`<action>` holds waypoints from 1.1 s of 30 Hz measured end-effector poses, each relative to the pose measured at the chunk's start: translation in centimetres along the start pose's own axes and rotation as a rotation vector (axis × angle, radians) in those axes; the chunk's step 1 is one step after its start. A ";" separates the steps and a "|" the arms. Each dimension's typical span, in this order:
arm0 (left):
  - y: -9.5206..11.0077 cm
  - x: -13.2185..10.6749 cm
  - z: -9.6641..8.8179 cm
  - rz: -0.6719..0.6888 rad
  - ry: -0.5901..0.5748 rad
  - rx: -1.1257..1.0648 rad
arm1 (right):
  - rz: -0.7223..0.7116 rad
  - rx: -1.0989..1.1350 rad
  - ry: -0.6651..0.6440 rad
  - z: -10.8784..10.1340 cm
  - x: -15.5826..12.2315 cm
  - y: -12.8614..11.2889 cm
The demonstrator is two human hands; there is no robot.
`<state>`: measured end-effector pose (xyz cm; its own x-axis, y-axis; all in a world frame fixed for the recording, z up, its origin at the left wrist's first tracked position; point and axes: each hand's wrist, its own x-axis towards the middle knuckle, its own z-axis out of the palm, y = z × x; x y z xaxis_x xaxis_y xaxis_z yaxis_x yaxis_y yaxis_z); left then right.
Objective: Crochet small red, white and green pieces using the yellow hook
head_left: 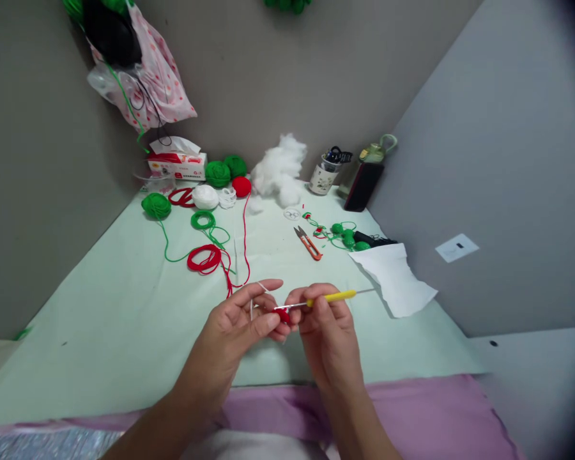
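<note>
Over the pale table (124,319), left hand (237,329) pinches small red piece (282,315); right hand (329,326) grips yellow-handled hook (334,297) against it. Piece partly formed, seemingly unfinished; remainder unclear.

Fingers of the left hand (242,321) partly cover the red piece (282,315). The tissue box (191,167) bears lettering too small to read, a dark slab (363,186) hides much of the bottle (372,153), and the top edge crops a green bundle (288,5).
</note>
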<state>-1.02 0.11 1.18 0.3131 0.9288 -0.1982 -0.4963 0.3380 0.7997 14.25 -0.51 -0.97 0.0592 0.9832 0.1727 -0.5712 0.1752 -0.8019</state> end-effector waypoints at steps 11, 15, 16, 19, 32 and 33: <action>0.1 -0.1 -0.8 0.023 0.020 0.158 | -0.112 -0.247 -0.045 -0.7 -0.4 -1.3; 0.1 -0.2 -0.7 0.058 0.045 0.223 | -0.226 -0.417 -0.057 -0.8 -0.9 -1.4; 0.1 -0.2 -0.7 0.065 0.057 0.240 | -0.259 -0.466 -0.064 -0.8 -1.0 -1.5; 0.0 -0.2 -0.6 0.101 0.111 0.304 | -0.372 -0.607 -0.119 -0.9 -1.3 -1.7; -0.8 -0.8 0.4 0.124 0.111 0.148 | -0.751 -1.085 -0.047 -1.3 -3.1 0.3; -0.7 -0.8 0.3 0.114 0.093 0.132 | -0.715 -1.015 -0.034 -1.2 -2.9 0.4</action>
<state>-0.67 -0.91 0.97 0.1816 0.9720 -0.1492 -0.4114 0.2129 0.8862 14.88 -3.26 -2.45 0.0666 0.6519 0.7554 0.4728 0.6461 -0.5992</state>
